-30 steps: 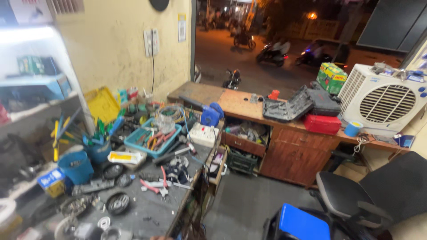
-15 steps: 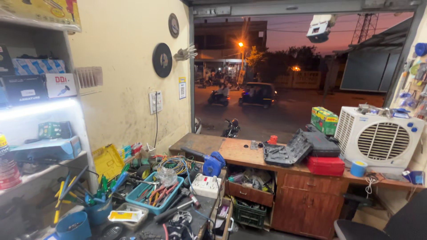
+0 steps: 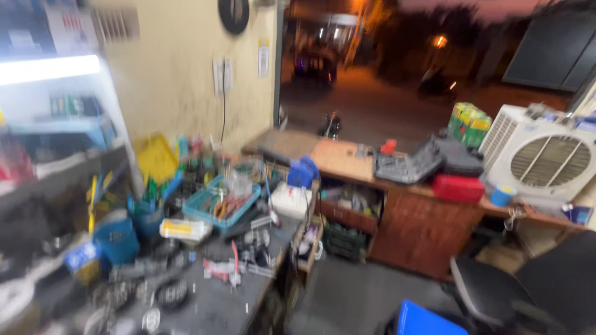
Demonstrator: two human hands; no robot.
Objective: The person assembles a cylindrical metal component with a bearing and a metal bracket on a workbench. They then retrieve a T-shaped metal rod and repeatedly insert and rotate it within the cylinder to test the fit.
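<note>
Neither of my hands shows in the head view. The picture is blurred by head motion. In front of me on the left is a dark workbench (image 3: 217,307) crowded with tools. On it sit a teal tray (image 3: 222,205) of hand tools, a small white and yellow box (image 3: 184,229), a blue container (image 3: 116,241) and red-handled pliers (image 3: 218,268). A white box (image 3: 290,200) and a blue object (image 3: 302,172) lie at the bench's far end.
A wooden counter (image 3: 347,162) runs across the back with grey tool cases (image 3: 413,164), a red case (image 3: 458,188) and a white air cooler (image 3: 541,158). A black office chair (image 3: 528,288) stands at right, a blue seat (image 3: 428,321) below. Lit shelves (image 3: 53,118) on the left; open doorway onto a dark street.
The view has swung back down and slightly left after tilting up toward the street; more of the workbench and floor shows now, and the picture has blurred.
</note>
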